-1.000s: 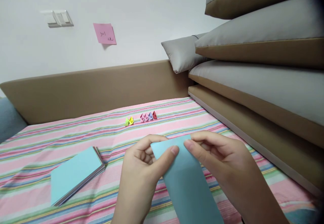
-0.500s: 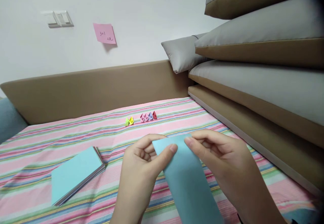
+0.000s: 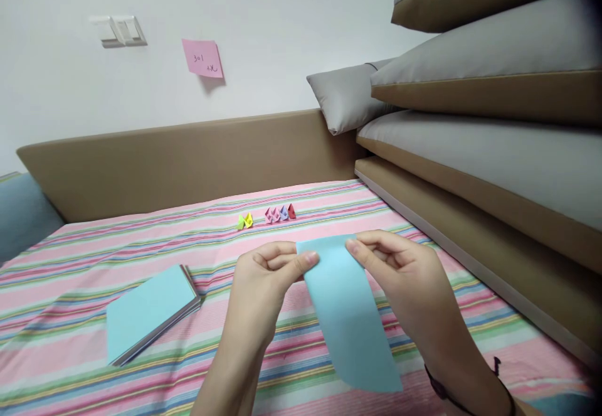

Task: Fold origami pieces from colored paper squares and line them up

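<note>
This looks like a room in a home. A cloth [image 3: 70,278] with pink, green, blue and yellow stripes covers a wide, flat place. It could be a bed or a big couch; I cannot tell which. A long brown back [image 3: 188,168] stands behind it, by the wall [image 3: 282,21]. The wall is plain and white, with white switches [image 3: 123,31] and a pink note [image 3: 203,58] stuck on it. On the right is a tall pile of big cushions [image 3: 470,99], gray and brown. A small gray pillow [image 3: 345,96] sits next to them, near the corner.
</note>
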`<action>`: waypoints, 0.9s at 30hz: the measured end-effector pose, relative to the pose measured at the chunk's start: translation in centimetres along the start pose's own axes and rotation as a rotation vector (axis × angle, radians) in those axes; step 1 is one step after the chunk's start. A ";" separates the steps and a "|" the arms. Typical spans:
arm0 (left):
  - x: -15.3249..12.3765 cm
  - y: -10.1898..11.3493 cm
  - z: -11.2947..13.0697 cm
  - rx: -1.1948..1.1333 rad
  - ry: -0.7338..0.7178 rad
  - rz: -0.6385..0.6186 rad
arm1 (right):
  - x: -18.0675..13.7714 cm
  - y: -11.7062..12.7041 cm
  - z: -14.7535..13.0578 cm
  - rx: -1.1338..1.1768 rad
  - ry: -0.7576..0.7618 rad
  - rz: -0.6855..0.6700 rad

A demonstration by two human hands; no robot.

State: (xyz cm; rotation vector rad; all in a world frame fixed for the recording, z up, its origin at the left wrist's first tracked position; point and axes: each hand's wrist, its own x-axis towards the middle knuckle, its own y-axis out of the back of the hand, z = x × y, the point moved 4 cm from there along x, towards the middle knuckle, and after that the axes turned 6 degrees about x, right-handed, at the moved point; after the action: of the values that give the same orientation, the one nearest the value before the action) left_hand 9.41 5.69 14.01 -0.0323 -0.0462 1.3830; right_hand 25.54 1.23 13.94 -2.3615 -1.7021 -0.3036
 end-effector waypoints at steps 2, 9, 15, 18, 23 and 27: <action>0.2 0.0 -0.2 -0.004 0.001 -0.026 | 0.2 -0.1 0.2 0.025 -0.008 -0.007; 0.7 0.2 -0.9 0.001 -0.054 -0.029 | 0.9 -0.3 1.2 0.090 0.007 -0.002; 0.9 -0.1 -0.9 -0.004 -0.107 -0.068 | 1.0 -0.1 1.4 0.085 -0.008 0.001; 0.9 -0.3 -1.0 -0.019 -0.109 -0.084 | 1.2 0.0 1.5 0.080 -0.012 0.004; 0.9 -0.1 -0.7 0.010 -0.181 -0.014 | 1.2 0.0 1.5 0.082 -0.011 -0.028; 0.9 0.1 -0.6 0.038 -0.191 0.014 | 1.2 0.0 1.4 0.087 -0.008 -0.048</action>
State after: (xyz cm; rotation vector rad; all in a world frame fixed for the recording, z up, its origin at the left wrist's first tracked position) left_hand 9.49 6.56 13.45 0.1310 -0.1795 1.3968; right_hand 25.91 2.70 12.95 -2.2659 -1.7414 -0.2236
